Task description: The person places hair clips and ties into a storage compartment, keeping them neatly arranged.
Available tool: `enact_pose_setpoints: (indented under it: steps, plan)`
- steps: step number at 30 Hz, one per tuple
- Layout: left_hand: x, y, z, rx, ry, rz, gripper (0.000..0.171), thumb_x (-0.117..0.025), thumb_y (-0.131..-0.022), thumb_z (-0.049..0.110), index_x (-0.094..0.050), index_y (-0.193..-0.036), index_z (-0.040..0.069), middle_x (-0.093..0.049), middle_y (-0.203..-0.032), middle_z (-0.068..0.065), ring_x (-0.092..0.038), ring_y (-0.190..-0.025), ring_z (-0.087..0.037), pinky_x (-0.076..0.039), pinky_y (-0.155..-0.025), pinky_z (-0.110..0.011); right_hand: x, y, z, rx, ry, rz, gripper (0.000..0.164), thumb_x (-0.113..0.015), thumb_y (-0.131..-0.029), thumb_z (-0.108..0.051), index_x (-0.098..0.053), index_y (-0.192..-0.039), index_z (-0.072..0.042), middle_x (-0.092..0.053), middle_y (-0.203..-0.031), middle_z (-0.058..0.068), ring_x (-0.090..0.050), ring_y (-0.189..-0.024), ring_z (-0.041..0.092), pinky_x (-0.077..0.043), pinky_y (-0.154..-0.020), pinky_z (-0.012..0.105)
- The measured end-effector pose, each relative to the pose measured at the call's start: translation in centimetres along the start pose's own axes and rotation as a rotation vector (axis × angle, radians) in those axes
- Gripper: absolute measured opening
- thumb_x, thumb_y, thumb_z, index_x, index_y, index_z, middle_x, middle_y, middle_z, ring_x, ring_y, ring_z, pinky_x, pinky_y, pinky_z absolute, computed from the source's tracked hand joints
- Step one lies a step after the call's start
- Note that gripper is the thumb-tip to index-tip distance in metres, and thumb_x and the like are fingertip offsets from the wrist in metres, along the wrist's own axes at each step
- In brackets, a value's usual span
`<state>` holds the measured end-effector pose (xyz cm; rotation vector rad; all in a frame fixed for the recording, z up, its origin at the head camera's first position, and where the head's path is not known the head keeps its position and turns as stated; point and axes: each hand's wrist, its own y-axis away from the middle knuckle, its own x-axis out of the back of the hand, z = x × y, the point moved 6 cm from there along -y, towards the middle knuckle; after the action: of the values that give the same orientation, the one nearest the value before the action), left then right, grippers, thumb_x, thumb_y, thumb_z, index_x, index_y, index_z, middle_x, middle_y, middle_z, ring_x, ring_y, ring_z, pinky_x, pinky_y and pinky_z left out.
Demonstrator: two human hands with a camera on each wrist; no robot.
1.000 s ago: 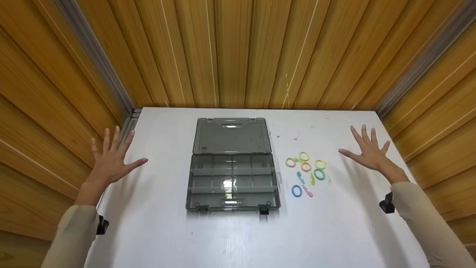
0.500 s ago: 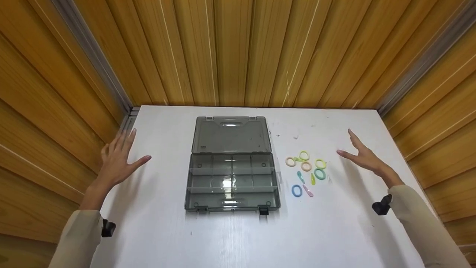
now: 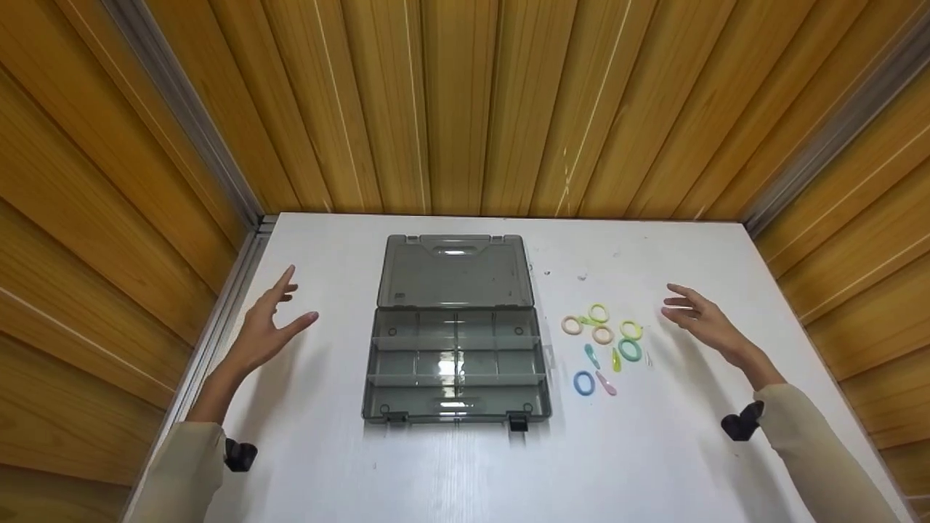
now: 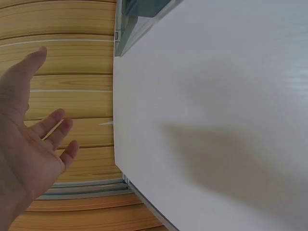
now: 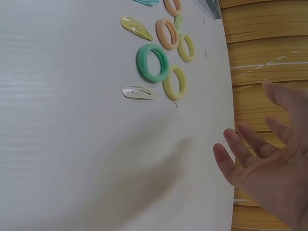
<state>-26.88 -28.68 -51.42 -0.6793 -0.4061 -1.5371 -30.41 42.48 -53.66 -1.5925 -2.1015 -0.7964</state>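
Observation:
My left hand [image 3: 265, 334] hovers over the table's left side, fingers loosely bent, thumb apart, holding nothing. On the other side my right hand [image 3: 708, 327] hangs to the right of the hair ties, relaxed and holding nothing. A grey see-through divided box [image 3: 414, 361] lies between the hands with its lid [image 3: 456, 272] folded back. Right of it are scattered hair ties, among them a blue one [image 3: 576, 383] and a green one [image 5: 139, 62]. Snap hair clips lie among them: a pink clip [image 3: 606, 383], a yellow clip [image 5: 135, 27] and a white clip [image 5: 137, 91].
The white table [image 3: 305, 465] has wood-patterned panels [image 3: 458, 109] rising behind it and at both sides. A black latch [image 3: 517, 423] sticks out from the box's front edge. Black wrist mounts [image 3: 240, 455] sit on the sleeves.
Both hands have turned from spread, palm-down poses to sideways, relaxed ones. The left hand has moved right and inward; the right has come slightly lower. Box, hair ties and clips lie as before.

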Motion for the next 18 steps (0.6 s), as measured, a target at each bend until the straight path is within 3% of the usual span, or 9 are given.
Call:
enact_pose_setpoints:
  steps: [2,6,10,13,18]
  plan:
    - [-0.7,0.1,0.1,-0.018,0.026,-0.008,0.083,-0.071,-0.097,0.027,-0.023,-0.164,0.018,-0.049,-0.149,-0.027,-0.048,-0.134,-0.046,-0.038,-0.108,-0.067,-0.3,0.1,0.2,0.007,-0.01,0.003,0.07,-0.053,-0.107,-0.036,-0.024,-0.16,0.001,-0.042,-0.151,0.035,-0.047,-0.137,0.051,-0.044,-0.086,0.006]
    - [-2.1,0.6,0.2,-0.036,0.073,-0.037,0.077,-0.071,-0.097,0.024,-0.031,-0.162,0.017,-0.055,-0.144,-0.025,-0.056,-0.127,-0.046,-0.045,-0.103,-0.065,-0.9,0.1,0.7,0.009,-0.029,0.006,0.066,-0.053,-0.107,-0.034,-0.03,-0.158,0.002,-0.047,-0.147,0.033,-0.06,-0.126,0.027,-0.049,-0.089,0.011]
    - [-3.5,1.1,0.2,-0.05,0.094,-0.07,0.072,-0.072,-0.096,0.022,-0.037,-0.159,0.016,-0.059,-0.14,-0.025,-0.06,-0.122,-0.047,-0.049,-0.099,-0.065,-1.8,0.1,1.2,0.019,-0.063,0.002,0.062,-0.054,-0.107,-0.031,-0.035,-0.154,0.005,-0.05,-0.143,0.033,-0.06,-0.11,-0.003,-0.054,-0.09,0.017]
    - [-4.6,1.7,0.2,-0.055,0.107,-0.102,0.069,-0.072,-0.096,0.022,-0.041,-0.157,0.014,-0.06,-0.136,-0.026,-0.063,-0.117,-0.047,-0.053,-0.095,-0.06,-2.4,0.1,1.6,0.023,-0.083,0.0,0.058,-0.055,-0.107,-0.027,-0.039,-0.152,0.007,-0.052,-0.14,0.033,-0.06,-0.105,-0.008,-0.056,-0.089,0.018]
    - [-6.6,2.7,-0.1,-0.028,0.13,-0.181,0.065,-0.072,-0.097,0.024,-0.045,-0.155,0.013,-0.062,-0.134,-0.027,-0.068,-0.111,-0.038,-0.057,-0.089,-0.044,-3.3,-0.1,2.0,0.013,-0.103,0.008,0.054,-0.056,-0.107,-0.023,-0.044,-0.148,0.009,-0.055,-0.136,0.032,-0.064,-0.101,-0.002,-0.058,-0.085,0.022]
